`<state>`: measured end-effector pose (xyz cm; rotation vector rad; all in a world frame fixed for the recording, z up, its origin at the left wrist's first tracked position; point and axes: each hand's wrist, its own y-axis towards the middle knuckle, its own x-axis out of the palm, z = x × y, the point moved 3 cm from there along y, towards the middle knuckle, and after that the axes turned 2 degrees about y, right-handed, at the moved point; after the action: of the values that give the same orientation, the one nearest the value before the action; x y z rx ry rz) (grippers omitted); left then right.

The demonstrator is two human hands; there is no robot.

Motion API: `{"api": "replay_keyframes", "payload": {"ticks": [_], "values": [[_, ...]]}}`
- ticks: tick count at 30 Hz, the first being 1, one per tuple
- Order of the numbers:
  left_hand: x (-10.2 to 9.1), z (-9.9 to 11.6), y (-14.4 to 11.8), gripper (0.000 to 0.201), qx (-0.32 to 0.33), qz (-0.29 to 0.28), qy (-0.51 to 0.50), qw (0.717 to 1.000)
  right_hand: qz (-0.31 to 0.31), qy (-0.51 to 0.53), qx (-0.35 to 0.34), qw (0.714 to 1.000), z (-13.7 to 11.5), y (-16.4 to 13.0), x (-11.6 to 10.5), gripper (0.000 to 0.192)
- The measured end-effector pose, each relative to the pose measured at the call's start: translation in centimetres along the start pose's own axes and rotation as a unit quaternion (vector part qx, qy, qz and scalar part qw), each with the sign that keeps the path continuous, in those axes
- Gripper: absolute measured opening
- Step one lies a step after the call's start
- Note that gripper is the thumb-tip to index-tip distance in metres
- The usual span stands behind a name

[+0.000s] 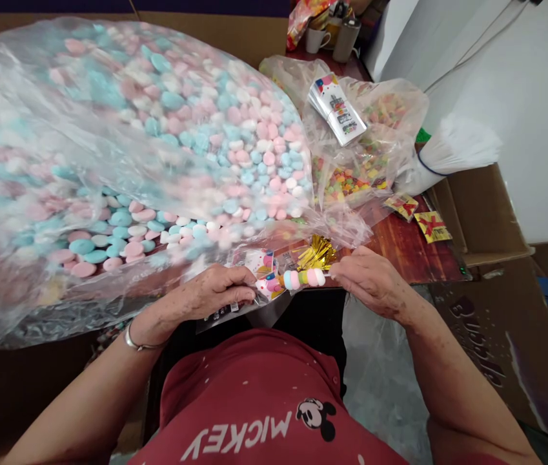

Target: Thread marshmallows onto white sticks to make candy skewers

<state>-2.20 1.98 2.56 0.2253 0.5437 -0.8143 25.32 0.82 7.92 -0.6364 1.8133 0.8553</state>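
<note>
- One skewer of candies [304,279], blue, pink, green and white, held roughly level at the near edge of the reddish-brown wooden surface [394,248]
- At its right end, a thin pale stick, pinched between the fingers of the right hand [370,281]
- At its left end, a clear printed packet [268,287], gripped by the thumb and fingers of the left hand [215,290]; depth of the skewer inside, impossible to tell
- Just behind the skewer, a tuft of gold strips [317,253]
- To the left and behind, a huge clear bag [206,129] full of pink, blue and white round candies
- Behind the right hand, a smaller bag of mixed-colour candies [351,174], with a stack of printed packets [337,110] on top
- Farther right, a white bundle [452,155] with a dark band, near two yellow-and-red packets [432,227]
- Far back, a white mug [316,41]
- Around the left wrist, a silver-coloured bracelet [141,342]
</note>
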Motion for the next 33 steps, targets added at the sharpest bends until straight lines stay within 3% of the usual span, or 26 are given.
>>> {"api": "replay_keyframes", "payload": {"ticks": [8, 15, 19, 25, 27, 29, 32, 33], "values": [[1.4, 1.6, 0.2, 0.031, -0.013, -0.063, -0.025, 0.998, 0.012, -0.012, -0.03, 0.999, -0.4, 1.1, 0.4, 0.027], [2.9, 2.9, 0.7, 0.032, -0.031, -0.085, -0.049, 0.995, -0.056, 0.018, -0.069, 0.996, -1.1, 1.8, 0.5, 0.027], [3.6, 2.6, 1.0, 0.04, -0.038, -0.064, -0.037, 0.997, -0.101, 0.06, -0.052, 0.992, -1.6, 2.2, 1.6, 0.026], [3.5, 3.8, 1.5, 0.041, 0.017, -0.043, 0.01, 0.999, -0.095, 0.12, -0.001, 0.988, -2.7, 2.0, 3.5, 0.025], [2.8, 5.2, 1.3, 0.042, 0.027, -0.003, 0.046, 0.999, -0.073, 0.142, 0.029, 0.987, -3.1, 1.7, 3.9, 0.025], [1.7, 7.2, 0.5, 0.043, 0.031, 0.078, 0.098, 0.992, -0.038, 0.181, 0.085, 0.979, -3.4, 1.2, 4.2, 0.023], [0.0, 10.5, -2.3, 0.041, 0.074, 0.186, 0.127, 0.972, 0.029, 0.268, 0.201, 0.942, -4.1, 0.5, 4.7, 0.021], [0.0, 11.2, -3.3, 0.041, 0.083, 0.176, 0.12, 0.974, 0.052, 0.296, 0.235, 0.924, -4.4, 0.4, 4.9, 0.02]]}}
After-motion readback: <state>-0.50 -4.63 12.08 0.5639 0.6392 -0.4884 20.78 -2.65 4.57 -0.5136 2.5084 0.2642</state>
